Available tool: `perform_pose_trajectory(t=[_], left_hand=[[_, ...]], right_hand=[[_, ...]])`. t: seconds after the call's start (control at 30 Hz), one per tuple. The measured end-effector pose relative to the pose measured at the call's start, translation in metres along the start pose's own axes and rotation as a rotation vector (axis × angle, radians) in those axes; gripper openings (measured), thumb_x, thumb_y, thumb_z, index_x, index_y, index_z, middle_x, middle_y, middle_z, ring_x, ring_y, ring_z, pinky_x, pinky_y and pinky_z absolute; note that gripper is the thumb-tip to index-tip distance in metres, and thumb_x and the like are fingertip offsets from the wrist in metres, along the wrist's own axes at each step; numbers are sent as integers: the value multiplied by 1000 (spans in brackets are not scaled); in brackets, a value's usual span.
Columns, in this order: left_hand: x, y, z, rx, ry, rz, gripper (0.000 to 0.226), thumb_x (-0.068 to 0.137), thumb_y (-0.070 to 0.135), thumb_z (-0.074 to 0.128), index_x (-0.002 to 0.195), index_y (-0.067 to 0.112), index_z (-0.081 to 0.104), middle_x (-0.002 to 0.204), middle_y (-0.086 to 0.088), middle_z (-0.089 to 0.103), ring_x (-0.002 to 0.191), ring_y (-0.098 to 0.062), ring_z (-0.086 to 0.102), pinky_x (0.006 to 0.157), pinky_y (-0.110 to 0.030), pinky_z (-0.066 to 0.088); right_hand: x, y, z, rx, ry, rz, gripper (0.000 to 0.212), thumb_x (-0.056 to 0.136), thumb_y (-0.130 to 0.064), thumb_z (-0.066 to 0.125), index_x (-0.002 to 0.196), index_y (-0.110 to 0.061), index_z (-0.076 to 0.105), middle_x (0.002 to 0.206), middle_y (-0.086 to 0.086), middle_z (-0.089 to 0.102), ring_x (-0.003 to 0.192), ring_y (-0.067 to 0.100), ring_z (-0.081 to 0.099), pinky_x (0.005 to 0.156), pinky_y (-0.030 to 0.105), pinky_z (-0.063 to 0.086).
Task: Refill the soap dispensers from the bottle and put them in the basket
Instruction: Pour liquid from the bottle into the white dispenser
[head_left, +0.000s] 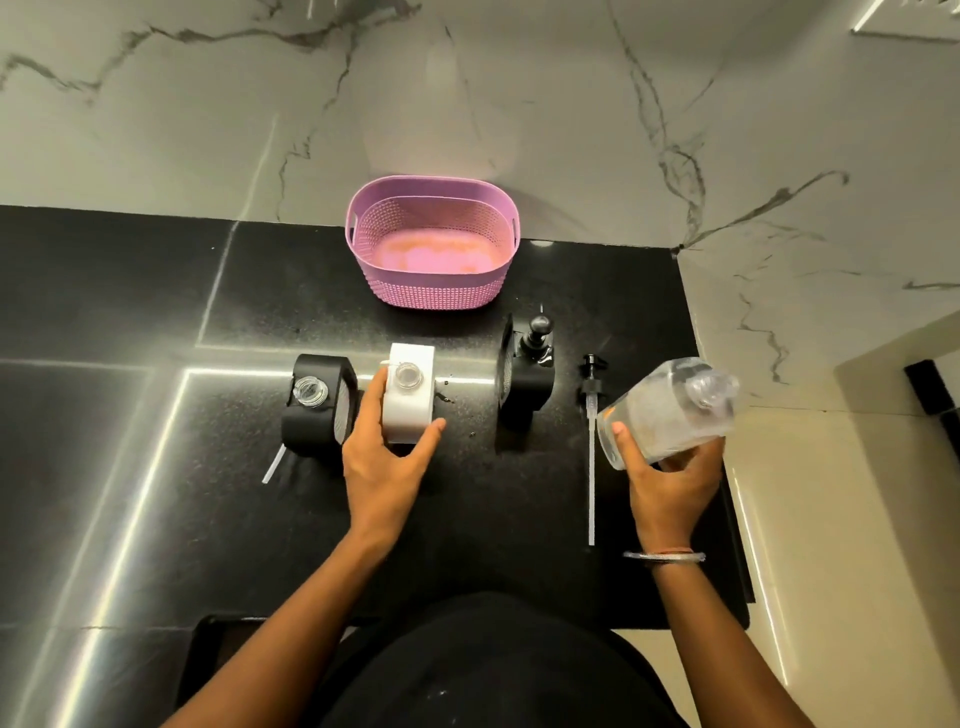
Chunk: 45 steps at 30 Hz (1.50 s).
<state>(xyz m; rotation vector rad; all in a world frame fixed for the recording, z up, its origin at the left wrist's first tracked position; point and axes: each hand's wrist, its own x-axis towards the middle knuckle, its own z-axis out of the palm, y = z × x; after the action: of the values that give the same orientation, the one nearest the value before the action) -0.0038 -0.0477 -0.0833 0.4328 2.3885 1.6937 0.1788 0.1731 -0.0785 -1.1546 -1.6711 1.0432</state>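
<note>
In front of the pink basket (432, 244), the left hand (387, 457) curled around the open white soap dispenser (410, 397). Right of that, the right hand (670, 478) gripped a tilted clear refill bottle (670, 410).

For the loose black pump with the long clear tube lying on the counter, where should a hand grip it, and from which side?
Probably at the black pump head, pinched from above: the pump lies flat on the black counter, and its thin clear tube looks slippery and likely to bend.

White dispenser (410, 400) uncapped, 2 black dispensers (316, 410) flanking, clear bottle (667, 410) tilted, pink basket (431, 241) behind.
</note>
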Motion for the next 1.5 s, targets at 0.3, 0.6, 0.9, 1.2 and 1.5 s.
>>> perform_pose_trajectory(t=[0.3,0.6,0.9,1.2,1.5], left_hand=[[-14,-2,-8,78,-34,8,81,84,23,88,156,27,51,138,10,69,126,0,64,105,-26,56],[-38,-15,-9,189,-42,66,78,78,18,87,146,35,53,131,17,67,113,-4,65,94,-29,58],[-38,-52,-6,138,-60,100,74,79,22,93,143,23,55,133,6,69,118,-15,69,95,-42,61],[-35,-49,-6,96,-61,167,72,79,17,93,142,17,59,134,21,62,120,4,62,102,-19,54],[-33,-59,-4,53,-97,185,78,81,28,96,148,9,61,144,4,67,128,-7,67,105,-36,58]], right_hand=[[-26,-60,-36,188,-88,-75,83,77,-41,82,146,-10,49,145,11,58,133,29,58,112,56,47],[-67,-81,-31,236,-643,115,89,53,-47,96,130,-23,57,122,-5,73,110,18,73,88,35,62],[-71,-69,-21,-68,-820,-82,73,60,-31,98,120,-30,56,113,-24,65,107,4,67,77,21,60],[-51,-48,-17,-210,-807,-179,73,66,-30,100,129,-27,64,120,-13,67,114,11,68,88,35,63],[-39,-44,-12,-260,-831,-246,80,68,-31,98,139,-23,61,130,-12,64,123,11,63,89,29,62]])
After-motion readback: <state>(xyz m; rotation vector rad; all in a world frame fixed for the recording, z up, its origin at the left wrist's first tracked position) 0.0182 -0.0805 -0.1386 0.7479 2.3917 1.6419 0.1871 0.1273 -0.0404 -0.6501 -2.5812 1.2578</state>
